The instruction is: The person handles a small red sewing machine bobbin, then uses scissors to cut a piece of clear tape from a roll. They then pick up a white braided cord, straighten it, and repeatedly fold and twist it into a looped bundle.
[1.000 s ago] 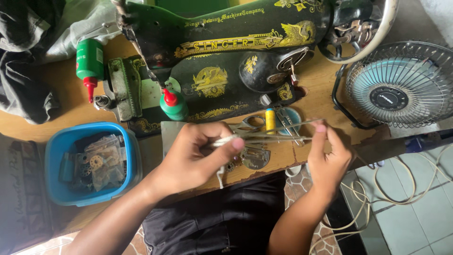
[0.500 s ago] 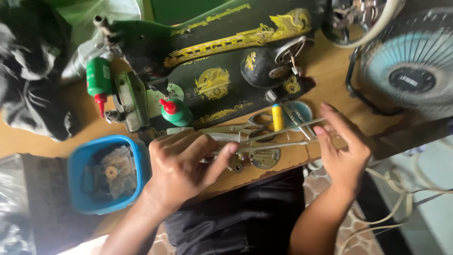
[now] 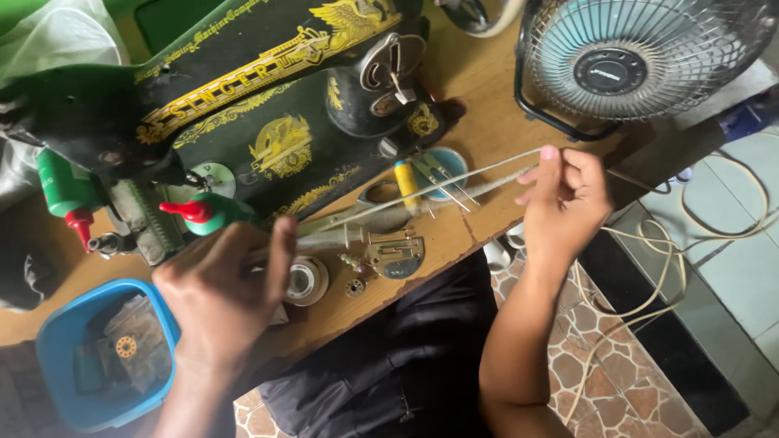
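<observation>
**Cord drawn out between both hands**

Since half a second ago your hands have spread apart, and the pale cord (image 3: pixel 422 191) that sat bunched between them now runs taut across the counter (image 3: pixel 487 73). Your right hand (image 3: pixel 568 203) pinches its far end between thumb and fingertips, closed tight on it. Your left hand (image 3: pixel 223 296) is curled round the near end, though the back of the hand hides the fingers. The cord hangs just above the scissors (image 3: pixel 357 207), the yellow spool (image 3: pixel 406 180) and the small metal parts, in front of the black sewing machine (image 3: pixel 268 105). Judging from this, stretching is done; the cord is not yet fitted to anything.
</observation>
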